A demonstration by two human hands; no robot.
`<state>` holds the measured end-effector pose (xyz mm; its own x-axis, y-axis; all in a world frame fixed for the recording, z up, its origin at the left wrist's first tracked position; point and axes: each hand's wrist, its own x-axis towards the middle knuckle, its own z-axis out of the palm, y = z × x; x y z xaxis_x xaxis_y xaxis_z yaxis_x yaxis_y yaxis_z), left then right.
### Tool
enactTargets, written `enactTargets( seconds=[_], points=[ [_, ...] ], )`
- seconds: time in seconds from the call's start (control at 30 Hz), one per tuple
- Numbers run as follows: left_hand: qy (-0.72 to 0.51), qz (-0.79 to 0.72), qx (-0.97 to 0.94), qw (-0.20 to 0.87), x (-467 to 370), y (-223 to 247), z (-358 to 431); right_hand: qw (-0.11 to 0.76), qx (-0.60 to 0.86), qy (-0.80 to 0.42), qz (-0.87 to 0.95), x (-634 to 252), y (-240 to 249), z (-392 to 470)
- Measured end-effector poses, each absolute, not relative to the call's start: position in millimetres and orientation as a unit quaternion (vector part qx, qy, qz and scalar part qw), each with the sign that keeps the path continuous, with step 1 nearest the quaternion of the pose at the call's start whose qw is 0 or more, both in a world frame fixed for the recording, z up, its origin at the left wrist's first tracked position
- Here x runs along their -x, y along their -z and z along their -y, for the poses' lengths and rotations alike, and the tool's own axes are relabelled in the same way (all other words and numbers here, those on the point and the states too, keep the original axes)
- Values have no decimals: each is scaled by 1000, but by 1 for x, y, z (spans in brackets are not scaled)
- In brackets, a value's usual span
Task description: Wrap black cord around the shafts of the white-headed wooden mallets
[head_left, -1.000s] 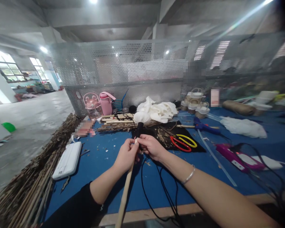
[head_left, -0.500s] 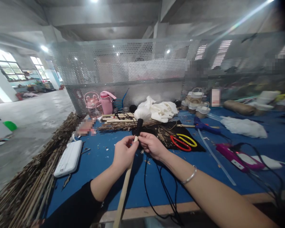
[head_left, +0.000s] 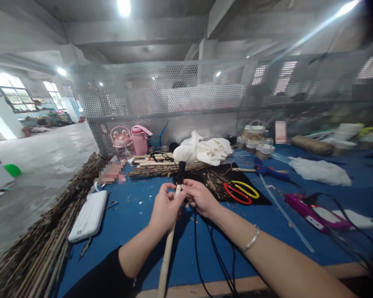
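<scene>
My left hand (head_left: 167, 205) is closed around a pale wooden stick (head_left: 167, 252), thumb lying along it. At the stick's far end is a round white cloth-wrapped head (head_left: 185, 154), with a black wrapping (head_left: 182, 169) just below it. My right hand (head_left: 200, 198) pinches at the stick's side, right under the black wrapping. From its fingers a thin black cord (head_left: 196, 244) hangs down over the table edge; the pinch itself is partly hidden. Beyond my hands lie white cloth (head_left: 214, 148) and a black mat (head_left: 257, 194) with red-and-yellow-handled scissors (head_left: 240, 192).
A white power bank (head_left: 88, 217) and bundled dry stalks (head_left: 40, 231) are at the left. Pink bottles (head_left: 139, 140) stand at the back. On the right are a blue glue gun (head_left: 264, 169), a clear glue stick (head_left: 287, 213), a purple device (head_left: 317, 213) with cables, and small buckets (head_left: 264, 149).
The stick has turned slightly in my left hand, showing a small dark spot near its top. My right fingers have shifted a little, and the hanging cord has moved right. The view has tilted up slightly.
</scene>
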<state>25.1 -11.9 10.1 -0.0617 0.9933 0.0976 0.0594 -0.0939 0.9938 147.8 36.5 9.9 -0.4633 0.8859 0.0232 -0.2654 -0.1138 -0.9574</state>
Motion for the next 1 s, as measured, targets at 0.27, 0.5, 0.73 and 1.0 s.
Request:
enactTargets(
  seconds=[0.27, 0.5, 0.73, 1.0],
  points=[
    [-538, -500, -513, 445, -27, -14, 15, 410, 297, -683, 527, -149, -13, -36],
    [-548, -497, -506, 443, -28, -12, 17, 429, 322, -675, 506, -144, -14, -32],
    [-561, -466, -506, 460, -27, -11, 16, 409, 278, -734, 465, -146, -14, -34],
    [-551, -444, -489, 510, -26, -15, 14, 398, 272, -731, 482, -153, -8, -40]
  ],
)
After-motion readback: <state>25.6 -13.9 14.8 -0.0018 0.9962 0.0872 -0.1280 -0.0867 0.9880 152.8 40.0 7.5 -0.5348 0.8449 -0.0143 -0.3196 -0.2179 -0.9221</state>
